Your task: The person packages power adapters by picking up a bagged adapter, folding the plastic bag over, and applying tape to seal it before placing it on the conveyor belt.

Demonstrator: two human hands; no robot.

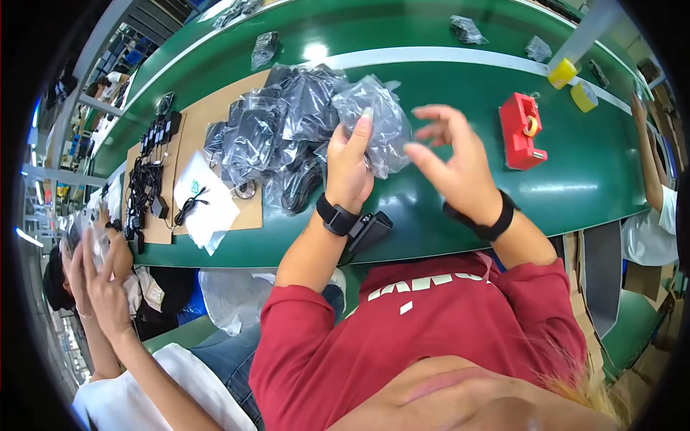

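Here, left hand (350, 167) fingers pinching a clear bag (374, 118), contents indistinct; right hand (453, 161) fingers spread, just beside it.

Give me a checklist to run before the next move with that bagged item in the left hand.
1. Left hand grips the clear plastic bag: ok.
2. Right hand free, fingers spread, beside the bag: ok.
3. Bag sealed: cannot tell.
4. Contents of bag complete: cannot tell; dark item inside, crumpled plastic hides detail.
5. Pile of bagged items within reach on the green table: ok.
6. Red tape dispenser stands apart from both hands: ok.
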